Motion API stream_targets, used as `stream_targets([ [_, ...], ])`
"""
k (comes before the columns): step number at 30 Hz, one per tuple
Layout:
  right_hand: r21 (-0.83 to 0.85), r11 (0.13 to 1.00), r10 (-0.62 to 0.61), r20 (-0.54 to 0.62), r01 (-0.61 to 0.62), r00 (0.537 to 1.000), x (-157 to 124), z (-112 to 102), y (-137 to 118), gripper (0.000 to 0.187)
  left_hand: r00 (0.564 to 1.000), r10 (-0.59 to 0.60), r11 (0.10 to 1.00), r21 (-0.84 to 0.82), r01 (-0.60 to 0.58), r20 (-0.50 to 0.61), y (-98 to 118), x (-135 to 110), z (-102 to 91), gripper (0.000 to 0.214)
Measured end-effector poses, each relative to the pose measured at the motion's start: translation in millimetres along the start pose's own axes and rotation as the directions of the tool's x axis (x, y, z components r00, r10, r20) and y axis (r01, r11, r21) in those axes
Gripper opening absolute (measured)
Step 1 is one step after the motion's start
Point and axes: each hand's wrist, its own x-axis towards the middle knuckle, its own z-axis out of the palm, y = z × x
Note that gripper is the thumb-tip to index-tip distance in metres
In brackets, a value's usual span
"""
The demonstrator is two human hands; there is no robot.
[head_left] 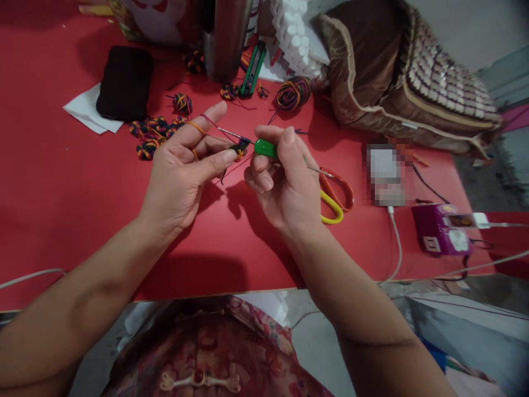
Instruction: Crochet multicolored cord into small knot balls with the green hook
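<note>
My left hand (pixel 182 154) pinches a small dark multicoloured crochet piece (pixel 239 148) between thumb and fingers. Yarn loops around its raised index finger. My right hand (pixel 285 171) is closed around the green handle of a crochet hook (pixel 265 148). The hook's thin metal shaft passes by the crochet piece and points left toward the strand at my left index finger. Behind my hands lies a ball of dark multicoloured yarn (pixel 293 94). Several finished-looking crochet pieces (pixel 155 129) lie left of my left hand, partly covered by it.
Scissors with orange and yellow handles (pixel 333 209) lie beside my right hand. On the red table (pixel 61 209) are a black phone-shaped object (pixel 125 82), a green cutter (pixel 253 69), a metal cylinder (pixel 226 41), a brown bag (pixel 372 71) and a purple box with plugged-in cables (pixel 440 229).
</note>
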Motion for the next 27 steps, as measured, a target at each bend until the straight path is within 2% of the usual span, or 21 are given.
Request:
stream_targets([
  [3, -0.021, 1.000, 0.001, -0.024, -0.002, 1.000, -0.4, -0.5, -1.4, 0.034, 1.000, 0.001, 1.000, -0.022, -0.001, -0.012, 3.2, 1.9, 1.1, 0.034],
  [5, -0.040, 0.999, -0.001, -0.011, 0.000, 1.000, -1.0, -1.1, -0.7, 0.035, 1.000, -0.009, 1.000, -0.027, 0.009, -0.005, 4.1, 3.2, 1.3, 0.032],
  [13, -0.176, 0.984, -0.025, 0.030, 0.030, 0.999, -1.3, -2.6, 3.7, 0.039, 1.000, -0.001, 1.000, 0.011, 0.001, -0.028, 2.4, 6.0, -1.7, 0.051],
  [17, -0.121, 0.987, -0.109, 0.015, 0.110, 0.994, -2.7, -2.1, 2.7, 0.027, 0.999, 0.020, 0.999, 0.028, -0.018, -0.049, 0.6, 1.6, 3.1, 0.055],
  [19, -0.168, 0.972, -0.161, 0.018, 0.162, 0.987, -5.8, -1.3, 2.4, 0.021, 0.998, 0.039, 0.998, 0.048, -0.037, -0.056, -1.2, -2.2, 6.0, 0.053],
  [22, -0.354, 0.904, -0.245, 0.036, 0.242, 0.969, -13.6, 0.2, 2.5, 0.021, 0.997, 0.006, 0.998, 0.057, -0.002, -0.074, -3.2, -6.9, 8.9, 0.058],
  [24, -0.504, 0.805, -0.327, 0.065, 0.314, 0.943, -18.6, -0.1, 3.2, 0.021, 0.994, -0.060, 0.998, 0.011, 0.061, -0.094, -2.3, -8.1, 10.9, 0.060],
  [27, -0.603, 0.623, -0.489, 0.197, 0.498, 0.850, -21.2, -4.3, 6.0, 0.022, 0.978, -0.173, 0.982, -0.100, 0.162, -0.118, 3.8, -7.4, 15.5, 0.044],
])
